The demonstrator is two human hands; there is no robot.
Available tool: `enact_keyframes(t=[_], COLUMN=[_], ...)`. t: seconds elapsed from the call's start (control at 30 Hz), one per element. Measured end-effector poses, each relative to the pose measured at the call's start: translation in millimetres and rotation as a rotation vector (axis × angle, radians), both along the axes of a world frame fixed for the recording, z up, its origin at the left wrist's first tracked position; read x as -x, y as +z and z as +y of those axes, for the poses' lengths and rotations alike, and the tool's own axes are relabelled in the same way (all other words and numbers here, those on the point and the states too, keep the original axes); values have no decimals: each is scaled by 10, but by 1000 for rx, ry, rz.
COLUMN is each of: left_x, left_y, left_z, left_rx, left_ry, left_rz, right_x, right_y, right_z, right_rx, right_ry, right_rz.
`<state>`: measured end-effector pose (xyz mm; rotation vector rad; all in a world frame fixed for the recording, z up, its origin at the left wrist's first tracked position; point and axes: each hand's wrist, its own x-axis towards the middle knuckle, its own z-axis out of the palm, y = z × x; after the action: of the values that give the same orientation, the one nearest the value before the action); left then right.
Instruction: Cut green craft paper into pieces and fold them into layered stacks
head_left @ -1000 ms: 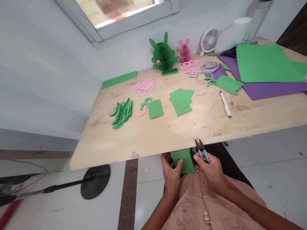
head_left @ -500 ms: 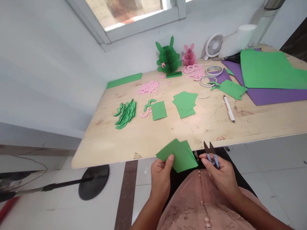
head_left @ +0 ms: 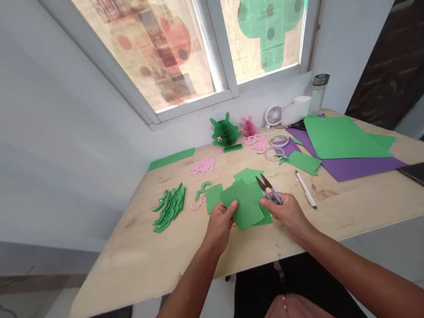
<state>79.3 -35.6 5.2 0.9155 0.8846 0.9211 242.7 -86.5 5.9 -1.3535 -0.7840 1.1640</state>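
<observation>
My left hand point(head_left: 219, 224) pinches a few green paper pieces point(head_left: 244, 208) between thumb and fingers, over the table. Close by on the right, my right hand point(head_left: 289, 216) is wrapped round thread snips point(head_left: 270, 191) with blue handles and dark blades, which stand apart and point up and left. Behind the held pieces, more green paper point(head_left: 249, 175) is partly hidden. A green square point(head_left: 213, 197) lies just left of them. Beside that square are a green curved cut-out point(head_left: 202, 189) and pink curved cut-outs point(head_left: 198, 204).
Green cut-outs point(head_left: 169, 208) and pink cut-outs point(head_left: 202, 165) lie in piles on the left. Green and pink honeycomb paper animals point(head_left: 225, 133) stand by the wall. Right are tape rolls point(head_left: 274, 153), a white pen point(head_left: 306, 190), a small fan point(head_left: 273, 116) and green sheets point(head_left: 344, 140) over purple ones.
Both hands have moved forward from the table's front edge to above the table, still holding the green paper and the snips. My view has tilted up, showing more window.
</observation>
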Motion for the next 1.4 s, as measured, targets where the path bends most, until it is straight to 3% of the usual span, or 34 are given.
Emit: enact_keyframes(t=[0.17,0.3,0.47,0.63,0.87,1.1,1.23,1.4], left_x=[-70,-68,-23,-3,-34,30,65,83], left_y=[-52,-77,-162,-275,-190,-14,-28,-43], left_z=[299,407,461,487,463,610,850,1053], left_rx=[38,11,-43,-72,-24,-159,-261,-273], left_ry=[67,36,-44,17,-138,-59,-53,-118], left_rz=[21,37,88,198,89,319,456,535], right_x=[-107,-134,-105,-108,-87,-125,-216,-384], right_y=[-40,-95,-181,-308,-335,-270,-193,-137], right_z=[265,407,488,538,525,509,436,240], right_rx=[5,-14,-11,12,26,-65,-87,-61], right_ry=[-81,-79,-30,6,70,-31,-42,-23], right_rz=[-30,9,45,90,126,-170,-317,-586])
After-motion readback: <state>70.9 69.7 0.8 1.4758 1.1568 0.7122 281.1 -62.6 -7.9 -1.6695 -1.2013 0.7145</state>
